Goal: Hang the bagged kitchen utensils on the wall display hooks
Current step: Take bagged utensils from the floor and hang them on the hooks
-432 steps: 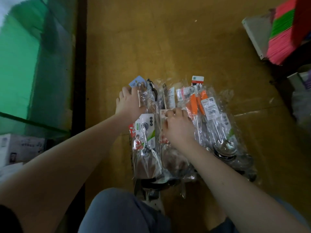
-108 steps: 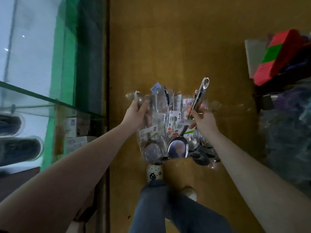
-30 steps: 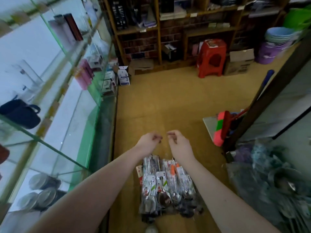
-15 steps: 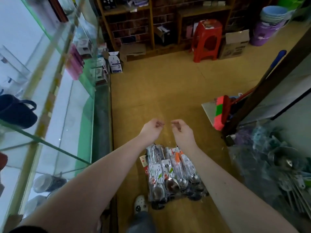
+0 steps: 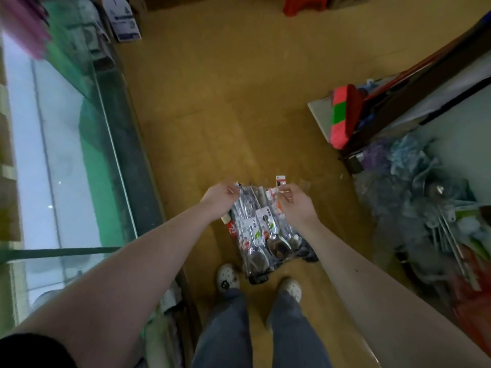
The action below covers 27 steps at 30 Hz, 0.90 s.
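The bundle of bagged kitchen utensils [image 5: 261, 232] hangs in the air above the floor [image 5: 239, 102], just beyond our shoes [image 5: 227, 276], spoon bowls down and header cards up. Our left hand [image 5: 220, 196] pinches its top left corner with curled fingers, and our right hand [image 5: 296, 205] pinches the top right by the white tags. Half a second ago the two hands were nearly touching above the bundle; now they have drawn apart, fanning the bag tops, which we judge is a start at picking out one bag. Nothing is hung yet. The wall display [image 5: 438, 227] with metal utensils stands to the right, blurred; its hooks we cannot make out.
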Each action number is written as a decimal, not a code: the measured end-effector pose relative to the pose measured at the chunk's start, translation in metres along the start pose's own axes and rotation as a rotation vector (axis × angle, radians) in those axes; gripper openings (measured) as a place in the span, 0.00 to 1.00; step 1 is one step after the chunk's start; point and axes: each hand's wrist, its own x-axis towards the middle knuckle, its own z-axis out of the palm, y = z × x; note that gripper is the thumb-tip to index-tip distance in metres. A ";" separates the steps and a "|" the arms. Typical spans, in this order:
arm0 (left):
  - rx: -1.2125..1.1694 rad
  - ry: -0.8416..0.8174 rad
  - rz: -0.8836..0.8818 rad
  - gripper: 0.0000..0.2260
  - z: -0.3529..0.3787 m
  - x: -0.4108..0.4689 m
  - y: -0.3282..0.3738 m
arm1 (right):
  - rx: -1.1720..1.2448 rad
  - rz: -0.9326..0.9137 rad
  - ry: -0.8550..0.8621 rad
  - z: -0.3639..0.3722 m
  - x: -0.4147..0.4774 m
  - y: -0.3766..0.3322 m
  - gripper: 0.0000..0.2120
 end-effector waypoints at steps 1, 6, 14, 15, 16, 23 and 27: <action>-0.017 -0.017 -0.017 0.06 0.006 0.005 -0.009 | -0.023 0.029 -0.019 0.006 0.005 0.009 0.15; -0.056 -0.073 -0.101 0.05 0.029 0.037 -0.052 | -0.152 0.174 -0.164 0.047 0.029 0.060 0.15; -0.081 -0.088 -0.217 0.09 0.085 0.118 -0.107 | -0.179 0.255 -0.237 0.110 0.094 0.153 0.17; -0.076 -0.077 -0.224 0.09 0.096 0.133 -0.112 | -0.194 0.245 -0.235 0.118 0.105 0.166 0.16; -0.074 -0.071 -0.234 0.10 0.109 0.147 -0.118 | -0.219 0.239 -0.236 0.126 0.115 0.180 0.14; -0.052 -0.135 -0.415 0.38 0.201 0.245 -0.170 | -0.363 0.170 -0.233 0.173 0.194 0.267 0.19; -0.190 0.013 -0.463 0.37 0.243 0.283 -0.190 | -0.393 0.084 -0.229 0.198 0.243 0.291 0.23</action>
